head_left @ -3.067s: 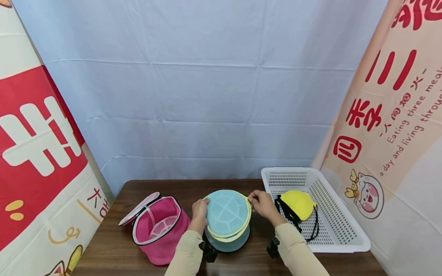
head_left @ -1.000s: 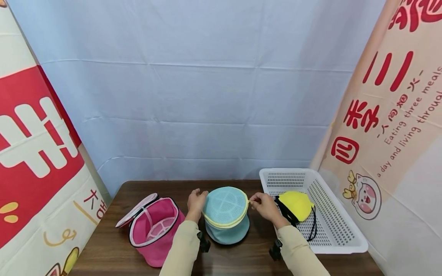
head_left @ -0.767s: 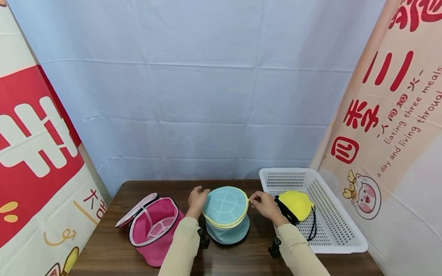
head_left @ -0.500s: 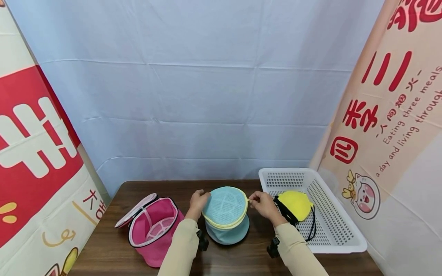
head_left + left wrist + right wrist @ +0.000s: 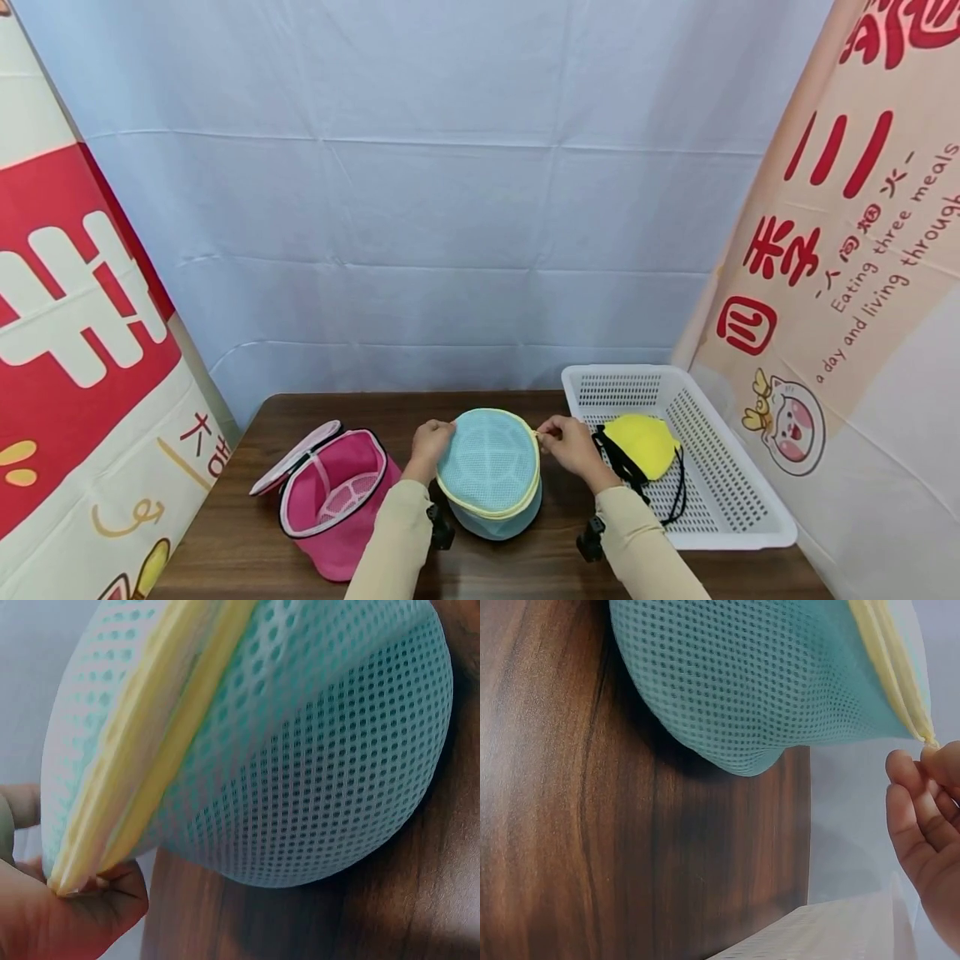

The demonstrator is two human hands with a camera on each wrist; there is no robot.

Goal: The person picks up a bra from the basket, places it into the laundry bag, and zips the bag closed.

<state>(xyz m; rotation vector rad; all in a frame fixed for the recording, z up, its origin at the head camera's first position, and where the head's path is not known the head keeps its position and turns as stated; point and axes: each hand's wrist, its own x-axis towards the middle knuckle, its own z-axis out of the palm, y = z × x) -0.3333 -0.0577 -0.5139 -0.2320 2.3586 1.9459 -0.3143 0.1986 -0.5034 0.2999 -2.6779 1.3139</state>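
A light blue mesh laundry bag (image 5: 489, 462) with a yellow zipper band round its lid stands on the table, its top tilted toward me. My left hand (image 5: 431, 446) pinches the bag's rim on the left; the left wrist view shows that thumb and fingers (image 5: 124, 896) at the yellow edge. At the opposite side, my right hand (image 5: 572, 446) pinches the small yellow zipper pull (image 5: 928, 741). A pink mesh laundry bag (image 5: 348, 517) sits to the left with its lid flipped back, showing a white mesh bottom.
On the right stands a white perforated basket (image 5: 738, 483). A yellow pouch (image 5: 647, 446) with black cords lies inside it. The dark wooden table (image 5: 555, 575) ends at a pale curtain (image 5: 450, 208) behind; printed cloths hang at both sides.
My left hand, earlier with raised fingers beside the bag, now pinches its rim. The blue bag's top has tipped toward me. The right hand keeps its pinch at the zipper with little movement.
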